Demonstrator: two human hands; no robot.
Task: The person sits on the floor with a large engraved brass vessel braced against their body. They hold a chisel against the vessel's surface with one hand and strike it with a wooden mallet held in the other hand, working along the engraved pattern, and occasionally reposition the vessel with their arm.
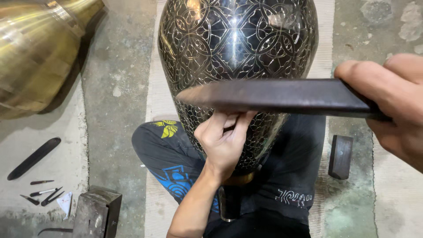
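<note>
Right hand (pixel 392 103): fingers closed round a flat dark metal bar (pixel 273 94), raised crosswise.
Left hand (pixel 224 139): curled, fingertips pinched against the engraved black vase (pixel 238 44), just under the bar.
Vase: resting on the lap, beyond the left hand.

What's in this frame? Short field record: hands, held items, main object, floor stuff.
left hand: fingers pressed against the engraved black vase, likely pinching a small tool; unclear
right hand: grips a flat dark bar, held across the vase
vase: lies over the person's lap
brass vessel: upper left
floor left: dark blade, small tools, metal block
floor right: dark block
</note>
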